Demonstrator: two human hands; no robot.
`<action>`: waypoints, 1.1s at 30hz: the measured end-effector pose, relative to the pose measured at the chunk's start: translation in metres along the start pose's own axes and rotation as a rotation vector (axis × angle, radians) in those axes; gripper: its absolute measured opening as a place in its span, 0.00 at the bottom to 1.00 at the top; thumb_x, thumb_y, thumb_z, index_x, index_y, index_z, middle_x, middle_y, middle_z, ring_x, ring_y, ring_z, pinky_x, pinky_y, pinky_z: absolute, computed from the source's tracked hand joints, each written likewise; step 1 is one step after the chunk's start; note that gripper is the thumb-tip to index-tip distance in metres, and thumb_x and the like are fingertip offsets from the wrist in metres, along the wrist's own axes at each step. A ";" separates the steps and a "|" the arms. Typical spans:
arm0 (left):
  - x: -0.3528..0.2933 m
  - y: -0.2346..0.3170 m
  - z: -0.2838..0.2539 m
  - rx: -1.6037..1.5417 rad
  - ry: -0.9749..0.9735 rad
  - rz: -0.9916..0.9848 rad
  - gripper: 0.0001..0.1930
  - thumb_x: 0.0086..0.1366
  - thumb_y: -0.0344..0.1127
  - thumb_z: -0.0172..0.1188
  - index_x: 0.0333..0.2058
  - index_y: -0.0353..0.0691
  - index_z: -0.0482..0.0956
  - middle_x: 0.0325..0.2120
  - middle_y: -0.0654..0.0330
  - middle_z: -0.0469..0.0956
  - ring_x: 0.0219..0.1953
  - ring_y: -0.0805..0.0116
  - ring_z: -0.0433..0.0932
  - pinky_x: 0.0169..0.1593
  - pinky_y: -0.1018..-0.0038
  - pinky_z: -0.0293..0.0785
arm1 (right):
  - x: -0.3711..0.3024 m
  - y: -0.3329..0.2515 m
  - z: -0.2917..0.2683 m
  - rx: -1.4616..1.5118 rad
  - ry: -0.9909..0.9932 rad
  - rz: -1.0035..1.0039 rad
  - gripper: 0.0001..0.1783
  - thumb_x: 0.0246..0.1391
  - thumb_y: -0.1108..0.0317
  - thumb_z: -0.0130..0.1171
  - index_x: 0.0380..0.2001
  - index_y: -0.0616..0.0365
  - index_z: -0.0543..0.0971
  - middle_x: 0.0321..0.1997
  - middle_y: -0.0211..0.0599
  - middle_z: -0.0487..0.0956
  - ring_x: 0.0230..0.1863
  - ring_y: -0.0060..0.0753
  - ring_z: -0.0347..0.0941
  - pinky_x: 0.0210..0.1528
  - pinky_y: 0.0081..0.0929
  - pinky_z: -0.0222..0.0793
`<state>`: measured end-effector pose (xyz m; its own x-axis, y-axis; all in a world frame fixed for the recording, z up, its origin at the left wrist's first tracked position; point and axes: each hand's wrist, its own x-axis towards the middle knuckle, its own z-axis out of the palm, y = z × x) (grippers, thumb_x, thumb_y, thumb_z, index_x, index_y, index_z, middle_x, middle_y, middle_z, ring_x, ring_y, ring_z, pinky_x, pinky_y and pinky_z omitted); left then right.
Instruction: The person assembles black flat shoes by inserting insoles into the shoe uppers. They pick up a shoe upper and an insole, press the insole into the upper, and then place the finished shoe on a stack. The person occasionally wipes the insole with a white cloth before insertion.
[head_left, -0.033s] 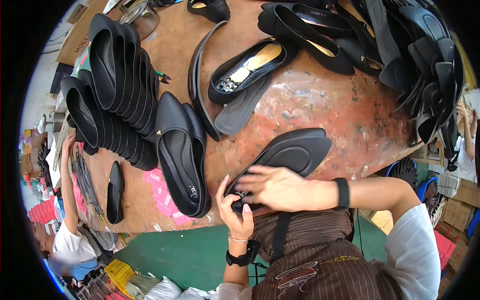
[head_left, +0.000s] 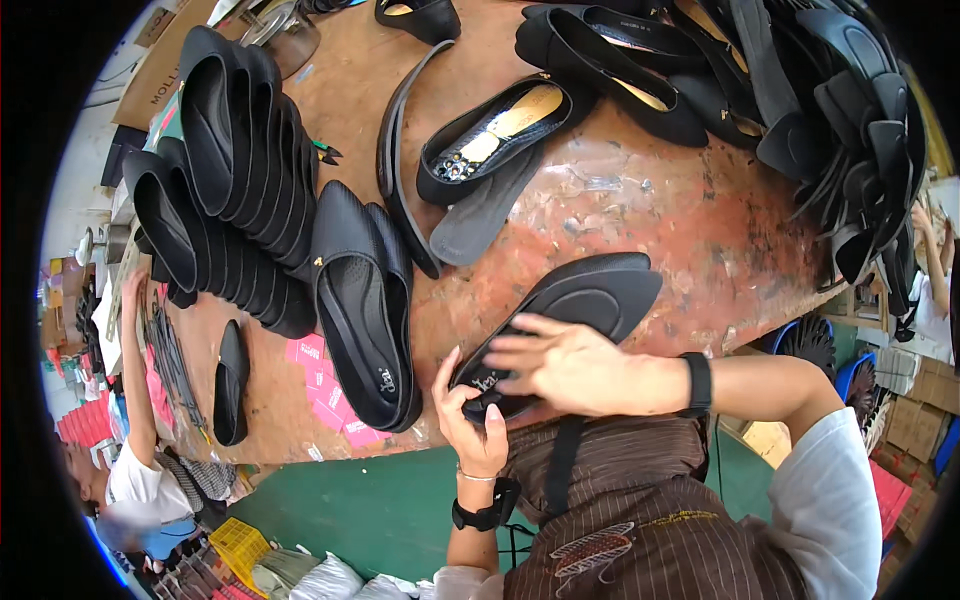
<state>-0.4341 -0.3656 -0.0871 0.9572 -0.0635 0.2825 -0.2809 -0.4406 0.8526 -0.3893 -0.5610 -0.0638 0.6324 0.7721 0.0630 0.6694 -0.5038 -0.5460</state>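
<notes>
Before me at the table's near edge lies a black pointed shoe sole (head_left: 600,300) with a raised oval pad, its toe aimed up and right. My left hand (head_left: 470,420) curls round its heel end, thumb on the near side and fingers on the far side. Flat over the middle of the sole is my right hand (head_left: 575,370), fingers stretched out and somewhat blurred, hiding part of the surface. To the left of my hands, a nested pair of black pointed flats (head_left: 350,260) stands, with a small gold ornament.
Rows of nested black shoes (head_left: 225,180) fill the table's left. A decorated flat (head_left: 490,140) rests on a loose insole (head_left: 480,225) ahead. More shoes (head_left: 610,75) and black parts (head_left: 870,130) pile up at right. Pink labels (head_left: 325,390) lie near the front edge. A co-worker (head_left: 140,480) is at left.
My right hand has shifted slightly along the sole toward the toe, baring more of the pale mark near the heel. My left hand keeps its place.
</notes>
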 end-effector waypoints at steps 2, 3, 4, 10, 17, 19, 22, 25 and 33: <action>0.002 -0.001 0.003 -0.008 0.001 0.001 0.16 0.62 0.41 0.57 0.40 0.36 0.66 0.58 0.34 0.66 0.58 0.39 0.69 0.62 0.51 0.61 | -0.006 -0.004 -0.009 -0.123 0.028 0.084 0.19 0.45 0.67 0.56 0.42 0.50 0.85 0.59 0.41 0.78 0.66 0.36 0.68 0.76 0.48 0.43; 0.002 0.003 0.004 -0.015 -0.001 -0.026 0.17 0.61 0.40 0.59 0.41 0.36 0.65 0.59 0.34 0.64 0.59 0.39 0.68 0.63 0.52 0.61 | -0.005 -0.006 -0.012 -0.111 0.023 0.080 0.19 0.44 0.67 0.57 0.42 0.50 0.86 0.56 0.41 0.80 0.64 0.36 0.70 0.76 0.48 0.42; 0.005 0.013 0.007 -0.026 -0.011 -0.037 0.18 0.60 0.39 0.60 0.42 0.35 0.64 0.60 0.34 0.63 0.59 0.39 0.67 0.63 0.52 0.60 | -0.004 -0.005 -0.019 -0.109 0.030 0.084 0.19 0.43 0.68 0.57 0.41 0.50 0.86 0.53 0.41 0.81 0.62 0.37 0.73 0.76 0.49 0.42; -0.014 0.085 0.032 0.315 -0.440 -0.109 0.29 0.57 0.33 0.67 0.54 0.29 0.65 0.68 0.34 0.50 0.62 0.35 0.62 0.63 0.53 0.61 | 0.000 0.042 -0.061 -0.476 0.823 0.681 0.14 0.45 0.73 0.63 0.39 0.56 0.81 0.39 0.38 0.79 0.47 0.44 0.76 0.62 0.58 0.56; -0.009 0.106 0.054 0.520 -0.719 0.016 0.27 0.53 0.38 0.67 0.51 0.31 0.77 0.63 0.44 0.64 0.32 0.52 0.78 0.29 0.66 0.80 | -0.045 -0.014 -0.080 0.105 0.554 0.472 0.12 0.44 0.77 0.61 0.35 0.62 0.73 0.46 0.58 0.78 0.54 0.61 0.74 0.60 0.50 0.68; -0.012 0.098 0.060 0.523 -0.756 0.067 0.24 0.53 0.39 0.67 0.47 0.32 0.79 0.57 0.46 0.71 0.30 0.53 0.78 0.27 0.66 0.79 | -0.066 -0.050 -0.067 -0.020 0.337 0.473 0.11 0.45 0.78 0.57 0.35 0.63 0.72 0.51 0.59 0.78 0.57 0.61 0.73 0.68 0.60 0.56; -0.011 0.095 0.059 0.537 -0.793 0.049 0.17 0.55 0.40 0.66 0.38 0.33 0.82 0.48 0.48 0.79 0.26 0.53 0.79 0.27 0.64 0.78 | -0.066 -0.048 -0.024 -0.054 0.381 0.554 0.08 0.49 0.76 0.52 0.35 0.64 0.73 0.55 0.57 0.76 0.60 0.55 0.72 0.73 0.59 0.44; -0.005 0.100 0.057 0.583 -0.720 0.127 0.18 0.57 0.42 0.66 0.40 0.34 0.82 0.51 0.48 0.78 0.27 0.54 0.80 0.27 0.66 0.78 | -0.031 0.000 -0.022 -0.209 0.363 0.607 0.08 0.49 0.76 0.52 0.34 0.64 0.74 0.45 0.51 0.79 0.51 0.49 0.76 0.74 0.54 0.46; -0.002 0.093 0.059 0.518 -0.777 0.088 0.17 0.55 0.41 0.67 0.41 0.36 0.84 0.49 0.48 0.79 0.29 0.55 0.81 0.30 0.65 0.79 | -0.037 -0.005 -0.009 -0.402 0.450 0.515 0.25 0.47 0.76 0.52 0.51 0.78 0.70 0.49 0.59 0.75 0.55 0.54 0.72 0.73 0.50 0.50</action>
<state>-0.4581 -0.4592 -0.0339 0.7650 -0.6137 -0.1953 -0.4675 -0.7377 0.4870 -0.4128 -0.5904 -0.0562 0.9404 0.2158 0.2629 0.2846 -0.9226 -0.2605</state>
